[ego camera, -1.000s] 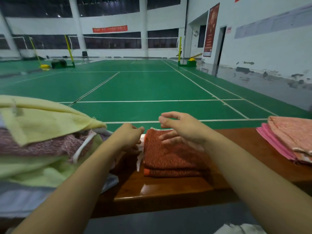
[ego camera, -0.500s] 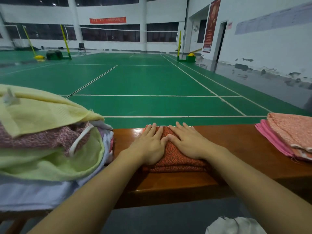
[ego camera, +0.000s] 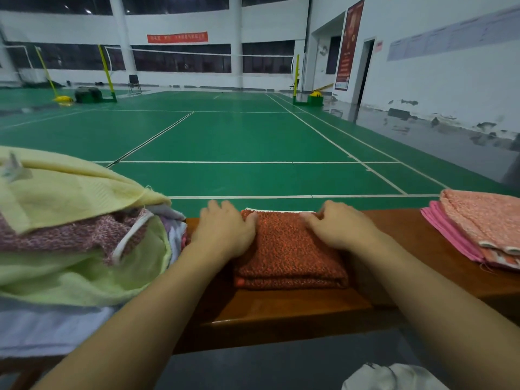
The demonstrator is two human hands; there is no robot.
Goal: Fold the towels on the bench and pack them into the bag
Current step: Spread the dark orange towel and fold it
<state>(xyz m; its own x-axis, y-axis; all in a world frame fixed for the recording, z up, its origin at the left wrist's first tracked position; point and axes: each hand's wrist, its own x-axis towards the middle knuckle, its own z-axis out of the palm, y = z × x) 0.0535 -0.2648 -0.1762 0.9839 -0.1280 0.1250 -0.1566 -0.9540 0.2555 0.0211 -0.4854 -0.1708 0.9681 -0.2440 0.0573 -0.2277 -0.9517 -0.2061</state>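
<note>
The red towel (ego camera: 287, 249) lies folded on the bench (ego camera: 281, 308), a thick square with its layers showing at the near edge. My left hand (ego camera: 225, 235) rests on its left side and my right hand (ego camera: 337, 229) on its right, both palms down. The left fingers run straight past the towel's far left corner, thumb laid on the cloth; the right fingers are bent at the far right corner — whether they pinch the edge or only press on it I cannot tell, since the tips blur there.

The step, as I judge it, is flattening and squaring this fold. To do it well I would press evenly outward from the middle, keep the far edge lined up (a white strip (ego camera: 278, 211) peeks out along it, so the layers may not sit flush), and not drag the top layer off the ones beneath.

Left of the red towel sits the unfolded heap (ego camera: 76, 235) — yellow, purple and pale green cloth, touching or just beside my left wrist. Well to the right of it are the pink towels (ego camera: 478, 223), folded and stacked, cut off by the frame. The bag is hard to place: something white (ego camera: 391, 378) shows below the bench, near my right forearm, but so little of it that I cannot say what it is.
</note>
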